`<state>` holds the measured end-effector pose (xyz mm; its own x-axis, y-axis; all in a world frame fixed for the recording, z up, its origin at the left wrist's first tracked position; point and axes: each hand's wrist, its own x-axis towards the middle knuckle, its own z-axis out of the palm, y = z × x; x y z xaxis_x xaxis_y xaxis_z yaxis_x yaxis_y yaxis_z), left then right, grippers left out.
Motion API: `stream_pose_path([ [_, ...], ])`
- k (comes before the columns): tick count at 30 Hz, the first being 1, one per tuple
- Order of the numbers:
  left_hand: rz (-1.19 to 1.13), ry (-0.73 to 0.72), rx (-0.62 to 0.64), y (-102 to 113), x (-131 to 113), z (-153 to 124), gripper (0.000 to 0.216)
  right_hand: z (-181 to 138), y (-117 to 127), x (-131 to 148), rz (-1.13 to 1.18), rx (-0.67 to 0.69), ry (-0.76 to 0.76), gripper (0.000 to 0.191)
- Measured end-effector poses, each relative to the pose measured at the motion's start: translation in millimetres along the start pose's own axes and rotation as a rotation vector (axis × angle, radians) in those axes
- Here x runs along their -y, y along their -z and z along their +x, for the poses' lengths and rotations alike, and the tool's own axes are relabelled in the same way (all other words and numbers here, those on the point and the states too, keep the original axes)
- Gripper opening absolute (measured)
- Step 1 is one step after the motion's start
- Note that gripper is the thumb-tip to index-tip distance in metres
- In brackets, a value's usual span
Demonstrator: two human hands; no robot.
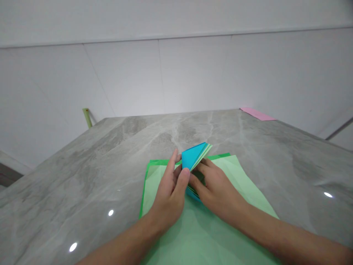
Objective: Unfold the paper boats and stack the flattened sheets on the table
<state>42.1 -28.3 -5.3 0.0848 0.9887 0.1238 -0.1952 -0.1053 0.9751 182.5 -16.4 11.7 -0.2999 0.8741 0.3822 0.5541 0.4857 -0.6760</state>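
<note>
A folded paper piece (195, 155), bright blue outside with pale green layers showing at its far edge, is held up between both hands above the table. My left hand (170, 191) pinches its near left corner with thumb and fingers. My right hand (217, 191) grips its lower right side, fingers curled under it. Beneath the hands lies a large light green sheet (242, 184) stacked on a darker green sheet (144, 184) whose edge shows along the left and the far side.
The grey marble-patterned table (82, 176) stretches all around the sheets. A pink paper (257, 113) lies at the far right corner. A small green post (87, 117) stands at the far left edge. White walls surround the table.
</note>
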Motion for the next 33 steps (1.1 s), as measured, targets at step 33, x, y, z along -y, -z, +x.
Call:
stream_pose_path([
  [33, 0.050, 0.080, 0.245, 12, -3, 8, 0.048, 6, 9, -7, 0.467, -0.030, -0.192, 0.017],
])
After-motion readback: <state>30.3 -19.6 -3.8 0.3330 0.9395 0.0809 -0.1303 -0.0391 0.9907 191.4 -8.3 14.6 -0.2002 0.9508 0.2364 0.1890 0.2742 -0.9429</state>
